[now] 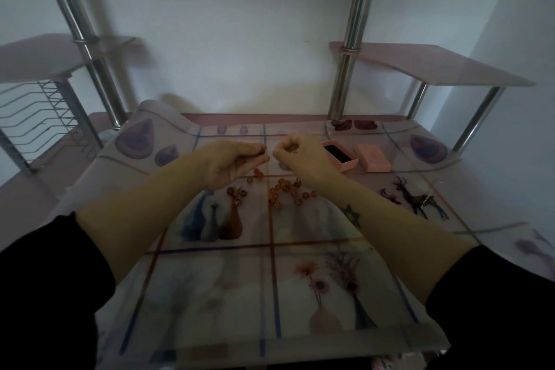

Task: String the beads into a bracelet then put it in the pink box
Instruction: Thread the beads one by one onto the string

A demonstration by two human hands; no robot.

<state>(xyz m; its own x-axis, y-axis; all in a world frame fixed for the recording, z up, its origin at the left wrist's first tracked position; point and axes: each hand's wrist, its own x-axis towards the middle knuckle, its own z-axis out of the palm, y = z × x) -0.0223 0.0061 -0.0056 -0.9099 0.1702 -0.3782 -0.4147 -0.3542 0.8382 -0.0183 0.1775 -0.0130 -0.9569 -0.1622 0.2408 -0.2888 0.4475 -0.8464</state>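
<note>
**Threading stage: bead and right fingertips face each other, narrow gap**

- Left hand [237, 159] is raised over the middle of the table [270, 279]. Its fingers are pressed together and pinch a small dark bead [262, 154] at the tips, pointing right.
- Right hand [300, 153] is opposite at the same height. Its fingers are curled, thumb tip against forefinger, pointing left. Nothing is visible in the pinch. A cord would be too thin to see here, so I cannot tell whether one is held.
- Key relation: the bead lies just left of the right fingertips, apart, not touching. The line of approach runs left to right, parallel to the far edge. Direction of the bead's hole: cannot tell.
- Loose beads [282, 191] are scattered on the table below and between the wrists, nearer the right forearm.
- Box [350, 165] stands open just right of the right hand, toward the far edge, with the lid [374, 158] beside it further right.
- Judgement: early in stringing, as most beads look unstrung. The next move needs a fine closing of the gap. There is open room above the table, and the box is an easy reach for the right hand.
</note>
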